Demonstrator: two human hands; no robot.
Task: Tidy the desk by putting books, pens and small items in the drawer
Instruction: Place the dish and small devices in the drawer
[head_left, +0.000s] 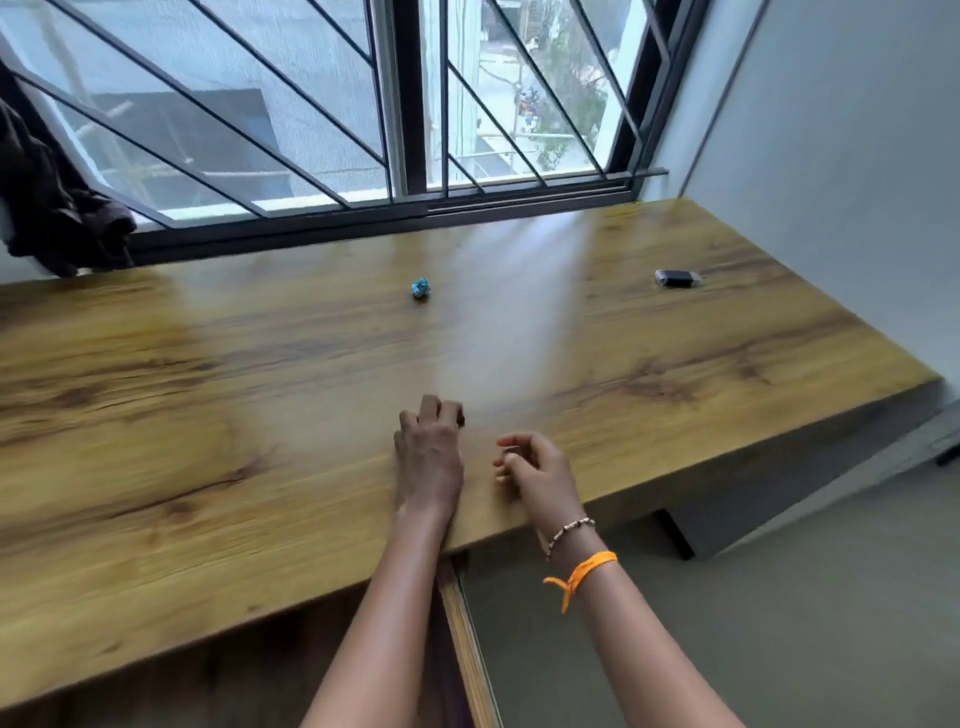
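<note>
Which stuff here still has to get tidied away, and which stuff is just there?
Part of the tidying:
- small crumpled blue ball on the wooden desk
- small flat black and silver object near the wall
- left hand and right hand, over the desk's front edge

Just there:
- dark brown cloth hanging by the window
- black window grille

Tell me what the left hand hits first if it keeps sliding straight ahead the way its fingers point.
Probably the small blue crumpled item. The left hand points across bare desk toward the window, and nothing else lies between. It may pass just beside it; the line is hard to judge.
</note>
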